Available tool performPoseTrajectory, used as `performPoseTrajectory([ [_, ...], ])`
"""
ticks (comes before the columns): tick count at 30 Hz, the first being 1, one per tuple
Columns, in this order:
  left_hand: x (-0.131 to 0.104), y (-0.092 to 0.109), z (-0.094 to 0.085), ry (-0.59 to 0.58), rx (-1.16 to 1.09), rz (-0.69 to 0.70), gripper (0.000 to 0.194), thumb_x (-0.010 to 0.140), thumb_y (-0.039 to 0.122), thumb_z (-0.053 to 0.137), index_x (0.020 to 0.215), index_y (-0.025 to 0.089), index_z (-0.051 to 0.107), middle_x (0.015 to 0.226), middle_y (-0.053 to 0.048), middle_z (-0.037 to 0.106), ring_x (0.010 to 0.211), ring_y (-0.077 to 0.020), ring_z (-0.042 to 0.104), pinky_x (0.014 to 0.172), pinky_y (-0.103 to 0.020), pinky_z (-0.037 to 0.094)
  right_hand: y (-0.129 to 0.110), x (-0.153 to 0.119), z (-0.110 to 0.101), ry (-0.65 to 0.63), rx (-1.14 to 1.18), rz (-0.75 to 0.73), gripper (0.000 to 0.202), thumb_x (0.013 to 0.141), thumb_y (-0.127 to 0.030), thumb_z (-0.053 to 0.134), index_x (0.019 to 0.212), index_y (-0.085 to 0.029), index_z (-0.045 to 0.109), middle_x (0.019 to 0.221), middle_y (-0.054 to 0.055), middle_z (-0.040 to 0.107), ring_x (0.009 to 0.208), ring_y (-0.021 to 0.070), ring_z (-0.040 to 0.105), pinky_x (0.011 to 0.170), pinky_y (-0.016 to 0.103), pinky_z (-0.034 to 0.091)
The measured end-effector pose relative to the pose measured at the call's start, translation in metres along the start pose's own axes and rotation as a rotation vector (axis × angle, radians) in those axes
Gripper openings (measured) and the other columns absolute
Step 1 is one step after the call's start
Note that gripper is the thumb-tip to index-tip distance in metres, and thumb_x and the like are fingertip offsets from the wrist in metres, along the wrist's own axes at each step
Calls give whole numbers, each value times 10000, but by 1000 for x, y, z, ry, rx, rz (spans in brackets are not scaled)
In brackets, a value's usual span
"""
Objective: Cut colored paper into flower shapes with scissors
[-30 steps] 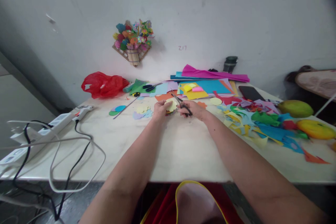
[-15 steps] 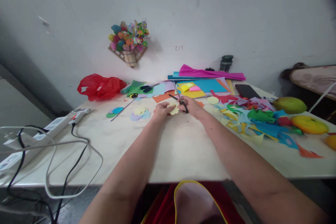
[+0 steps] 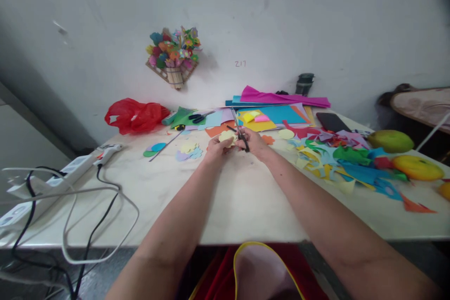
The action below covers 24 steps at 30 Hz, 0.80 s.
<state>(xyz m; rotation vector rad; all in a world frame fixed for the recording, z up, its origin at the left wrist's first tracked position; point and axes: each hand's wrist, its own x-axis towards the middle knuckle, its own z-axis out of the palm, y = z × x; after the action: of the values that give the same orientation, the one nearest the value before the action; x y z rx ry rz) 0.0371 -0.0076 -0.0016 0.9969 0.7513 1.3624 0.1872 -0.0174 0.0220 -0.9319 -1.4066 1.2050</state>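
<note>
Pinched in my left hand is a small pale yellow paper piece with a scalloped edge. My right hand is closed on black-handled scissors, whose blades point up and away, beside the paper's right edge. Left of my hands lie scalloped paper shapes in pale yellow and light blue and lilac. An orange scalloped shape lies just right of my right hand, and a pale yellow circle lies farther right.
Colourful paper scraps, mangoes and a phone are on the right. Coloured sheets and a second pair of scissors lie at the back. A red bag and a power strip with cables are on the left.
The yellow paper has been turned and raised slightly between my hands. The scissors have shifted a little to the left with my right hand.
</note>
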Motion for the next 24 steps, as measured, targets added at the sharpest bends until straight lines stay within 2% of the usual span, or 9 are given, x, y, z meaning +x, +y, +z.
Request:
performPoseTrajectory([
  [6,-1,5,0,117,-38,6,401,448,313,943,701,132,689,674,-48,689,562,-120,616,645,-280,524,-1,-4,-3,-7,-76,101,383,644,-265,816,912,-186,555,547,-58,600,458,116,579,378,174,292],
  [11,1,6,1,158,-59,7,393,497,300,934,735,137,667,718,-83,718,607,-147,657,648,-284,527,-2,-6,-2,-72,-119,148,267,749,-278,788,882,-171,583,576,-37,618,448,93,567,365,165,315],
  [16,2,4,-1,164,-72,44,390,514,333,930,751,149,680,756,-78,728,640,-157,671,669,-293,543,-1,-6,-2,-115,-183,149,224,803,-320,763,843,-179,593,583,-33,623,457,90,570,356,160,317],
  [20,1,5,1,202,-130,51,332,520,250,913,748,142,697,762,-68,718,682,-171,687,724,-318,553,2,-5,-2,-132,-209,147,205,841,-337,720,861,-174,598,600,-27,631,460,88,581,356,159,331],
  [24,-1,6,6,219,-194,35,290,552,187,880,778,139,705,766,-66,716,706,-173,695,712,-295,537,6,-4,-1,-146,-220,139,228,840,-365,712,859,-171,594,601,-25,627,452,94,587,345,164,337],
])
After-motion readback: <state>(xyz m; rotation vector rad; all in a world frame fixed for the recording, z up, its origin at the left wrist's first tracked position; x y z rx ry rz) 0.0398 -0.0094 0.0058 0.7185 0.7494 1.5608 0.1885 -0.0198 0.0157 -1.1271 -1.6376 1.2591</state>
